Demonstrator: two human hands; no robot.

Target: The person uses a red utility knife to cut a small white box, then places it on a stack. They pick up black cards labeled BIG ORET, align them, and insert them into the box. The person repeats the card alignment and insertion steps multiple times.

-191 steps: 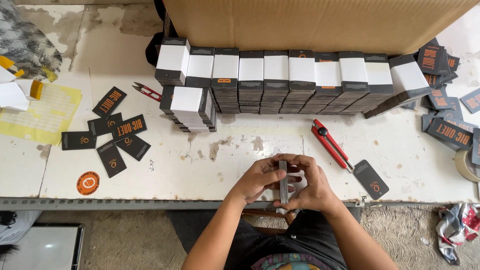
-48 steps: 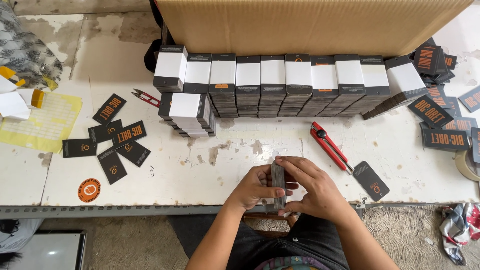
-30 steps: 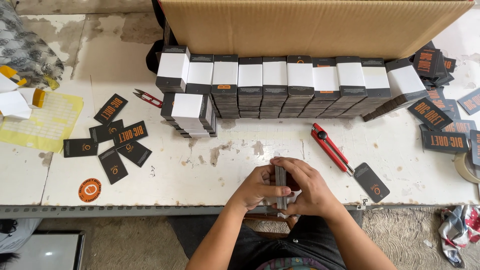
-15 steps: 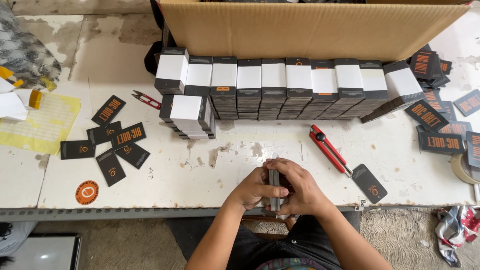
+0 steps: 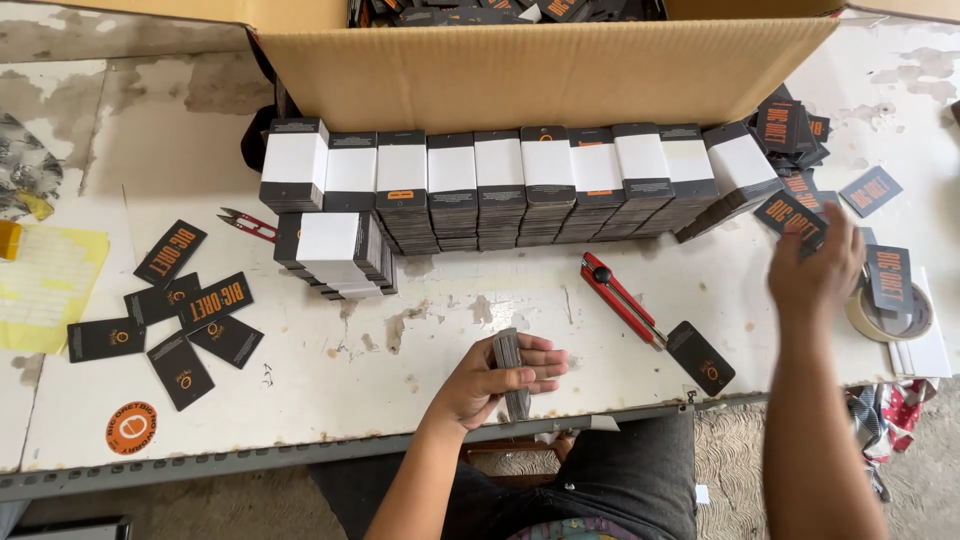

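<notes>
One hand now holds the stack of dark cards (image 5: 511,372) at lower centre: our left hand (image 5: 490,378) grips it alone, while our right hand (image 5: 815,270) has let go, fingers spread over loose cards (image 5: 800,215) at right of the table (image 5: 450,320).

right hand (image 5: 815,268): motion-blurred, fingers indistinct, grip can't tell
card stack (image 5: 510,368): partly covered by left hand (image 5: 497,378)
cardboard box (image 5: 545,65): far part cut off at top edge
tape roll (image 5: 890,305): partly behind right hand
</notes>
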